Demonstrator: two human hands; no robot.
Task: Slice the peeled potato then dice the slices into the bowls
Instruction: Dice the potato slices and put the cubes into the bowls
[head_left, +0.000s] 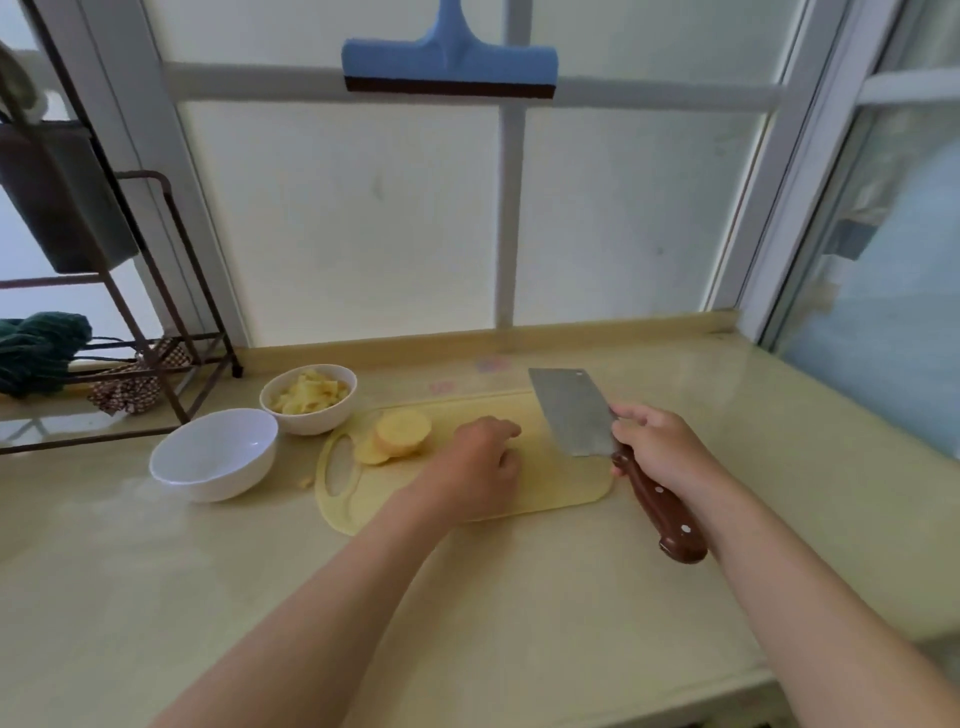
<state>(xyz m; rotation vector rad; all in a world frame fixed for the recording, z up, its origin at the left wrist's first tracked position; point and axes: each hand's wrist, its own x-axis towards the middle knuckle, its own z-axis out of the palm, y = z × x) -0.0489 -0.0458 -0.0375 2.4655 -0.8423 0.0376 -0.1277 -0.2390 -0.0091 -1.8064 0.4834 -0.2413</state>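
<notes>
On the pale yellow plastic cutting board (563, 486), at its handle end, lies a short stack of round peeled potato slices (397, 435), not yet diced. Toward the board's middle the left hand (480, 462) rests knuckles-up with its fingers curled down; whether it pins a slice underneath cannot be told, since the hand covers whatever is there. Over the board's right end the right hand (660, 447) is wrapped tight round the brown wooden handle of a broad steel cleaver (571, 413), whose blade is lifted clear of the board and tilted, with its edge close to the left fingertips. Just behind the board's handle end stands a white ceramic bowl holding diced potato (311, 423); a second, empty white bowl (218, 457) sits beside that end, nearer the person. A small stray potato scrap (306, 482) lies on the beige countertop (208, 597) just off the board's handle end. My judgement is that dicing is partway done. The main risk is the blade coming down near the curled fingers if they are not tucked back. Wet slices could also skid, or cut pieces could roll off the board's edge as the scrap has.
</notes>
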